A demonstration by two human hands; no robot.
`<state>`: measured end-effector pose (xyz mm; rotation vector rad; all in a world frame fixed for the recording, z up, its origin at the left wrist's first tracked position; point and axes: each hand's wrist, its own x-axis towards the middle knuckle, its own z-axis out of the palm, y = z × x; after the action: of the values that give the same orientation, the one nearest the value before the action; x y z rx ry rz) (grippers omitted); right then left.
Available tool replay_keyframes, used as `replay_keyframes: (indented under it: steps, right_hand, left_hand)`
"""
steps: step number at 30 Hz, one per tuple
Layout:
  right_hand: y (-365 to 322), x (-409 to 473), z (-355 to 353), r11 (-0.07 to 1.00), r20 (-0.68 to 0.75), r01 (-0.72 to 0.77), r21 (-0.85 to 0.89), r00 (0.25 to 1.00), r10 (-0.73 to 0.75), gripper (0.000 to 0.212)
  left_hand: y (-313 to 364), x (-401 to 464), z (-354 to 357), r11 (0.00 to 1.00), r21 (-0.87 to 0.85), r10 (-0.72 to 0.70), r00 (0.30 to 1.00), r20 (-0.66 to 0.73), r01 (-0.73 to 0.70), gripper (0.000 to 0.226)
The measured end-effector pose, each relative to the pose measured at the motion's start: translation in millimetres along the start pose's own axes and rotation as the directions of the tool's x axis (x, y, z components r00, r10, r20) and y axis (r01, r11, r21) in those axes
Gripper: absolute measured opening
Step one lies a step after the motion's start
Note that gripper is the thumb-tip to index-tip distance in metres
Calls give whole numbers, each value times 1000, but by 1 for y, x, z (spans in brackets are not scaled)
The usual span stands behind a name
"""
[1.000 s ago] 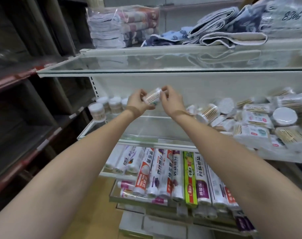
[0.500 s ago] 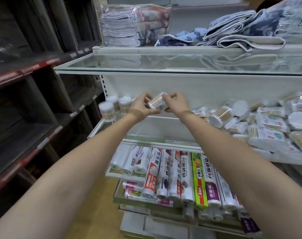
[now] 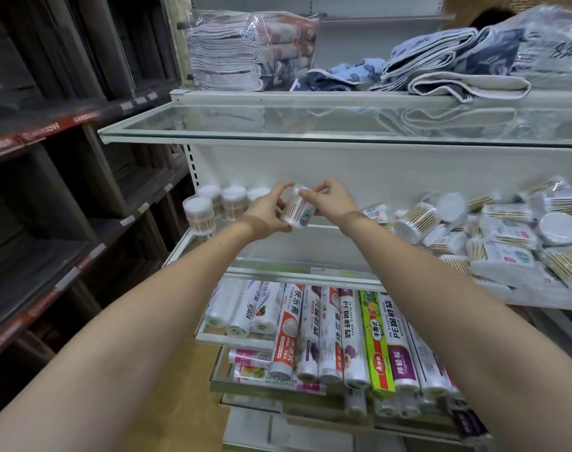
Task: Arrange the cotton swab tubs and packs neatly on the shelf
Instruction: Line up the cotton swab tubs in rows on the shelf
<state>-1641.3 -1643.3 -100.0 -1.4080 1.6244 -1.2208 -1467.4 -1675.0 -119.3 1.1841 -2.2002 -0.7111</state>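
A clear round cotton swab tub with a printed label hangs tilted above the middle shelf, held between both hands. My left hand grips it from the left and below, and my right hand pinches its upper right end. Several upright tubs with white lids stand in a group at the shelf's left back corner. A loose heap of tubs and flat swab packs lies on the shelf's right half.
A glass shelf juts out above the hands, with folded towels on it. Rolls of plastic wrap fill the shelf below. Dark shelving stands to the left.
The tub has turned from lying sideways to nearly upright between my hands, which have come slightly lower and closer together. The camera has shifted so the shelf sits further right.
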Motion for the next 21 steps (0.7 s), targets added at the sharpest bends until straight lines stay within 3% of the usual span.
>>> replay_keyframes:
  steps: [6,10,14,17,21]
  right_hand:
    - [7,-3,-1,981,72,83,-173,995,-71,38]
    - [7,-4,-1,917,53,122,-380,992,-110,42]
    - [16,-2,-2,863,106,223,-453,975,-196,48]
    - [21,-8,-9,839,232,312,-446,946,-228,66]
    - [28,-13,-18,670,339,406,-621,910,-237,101]
  left_hand:
    - [-5,0,-1,984,171,42,997,57,-51,98]
    - [-8,2,1,958,280,48,998,32,-55,97]
    - [-8,3,5,945,324,49,999,-21,-40,93]
    - [-8,3,6,943,333,47,996,-72,-20,91]
    - [-9,3,6,945,326,49,995,-92,-17,93]
